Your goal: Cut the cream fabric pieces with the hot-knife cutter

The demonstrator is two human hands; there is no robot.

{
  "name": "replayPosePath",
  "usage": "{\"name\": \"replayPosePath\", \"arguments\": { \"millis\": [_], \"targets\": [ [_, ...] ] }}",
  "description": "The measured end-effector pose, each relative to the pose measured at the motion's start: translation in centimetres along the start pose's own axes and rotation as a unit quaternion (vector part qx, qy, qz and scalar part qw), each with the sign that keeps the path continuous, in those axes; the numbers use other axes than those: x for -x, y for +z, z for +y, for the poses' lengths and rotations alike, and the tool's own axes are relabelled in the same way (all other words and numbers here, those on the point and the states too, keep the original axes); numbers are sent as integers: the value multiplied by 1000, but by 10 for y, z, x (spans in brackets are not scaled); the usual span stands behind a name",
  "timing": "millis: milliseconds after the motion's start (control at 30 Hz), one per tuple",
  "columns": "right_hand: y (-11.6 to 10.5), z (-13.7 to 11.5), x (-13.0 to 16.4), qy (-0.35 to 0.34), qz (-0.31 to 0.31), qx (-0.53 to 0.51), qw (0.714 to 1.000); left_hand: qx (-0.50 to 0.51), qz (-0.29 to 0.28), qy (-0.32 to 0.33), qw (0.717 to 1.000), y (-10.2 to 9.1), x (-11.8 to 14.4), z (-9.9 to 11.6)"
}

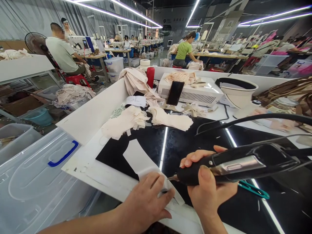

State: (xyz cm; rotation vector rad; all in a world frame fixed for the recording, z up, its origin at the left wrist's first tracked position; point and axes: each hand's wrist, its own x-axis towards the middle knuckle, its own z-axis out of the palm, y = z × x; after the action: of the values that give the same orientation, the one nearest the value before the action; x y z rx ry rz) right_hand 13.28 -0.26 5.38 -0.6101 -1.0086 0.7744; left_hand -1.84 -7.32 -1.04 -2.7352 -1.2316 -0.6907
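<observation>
The right hand grips a corded hot-tip tool, its tip close to the left hand pressing a pale fabric strip flat; a slip could burn fingers or scorch cloth.

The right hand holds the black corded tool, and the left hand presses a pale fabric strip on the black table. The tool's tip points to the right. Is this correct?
Not quite: in the head view the black corded tool in the right hand points its tip left, toward the left hand, which presses the pale fabric strip on the black table.
</observation>
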Motion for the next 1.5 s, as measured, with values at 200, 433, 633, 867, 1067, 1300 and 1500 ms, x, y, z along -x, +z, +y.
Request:
{"name": "replayPosePath", "arguments": {
  "millis": [200, 433, 633, 867, 1067, 1300, 1500],
  "targets": [
    [4, 2, -3, 4, 0, -14, 1000, 5, -2, 1, 1000, 0, 3, -1],
    [13, 7, -6, 1, -16, -50, 999, -1, -1, 2, 1000, 6, 7, -1],
    [10, 9, -3, 14, -25, -49, 998, 14, -2, 2, 1000, 6, 3, 3],
    [10, 7, -4, 18, -22, -34, 999, 11, -2, 1, 1000, 7, 5, 2],
    [9, 4, -5, 0, -10, -43, 999, 5, 3, 9, 1000, 7, 7, -2],
    [8, 8, -1, 5, -14, -23, 1000, 9, -1, 7, 1000, 8, 7, -2],
    [7, 12, -2, 18, -20, -29, 999, 68, -42, 3, 997, -17, -4, -10]
  ]
}}
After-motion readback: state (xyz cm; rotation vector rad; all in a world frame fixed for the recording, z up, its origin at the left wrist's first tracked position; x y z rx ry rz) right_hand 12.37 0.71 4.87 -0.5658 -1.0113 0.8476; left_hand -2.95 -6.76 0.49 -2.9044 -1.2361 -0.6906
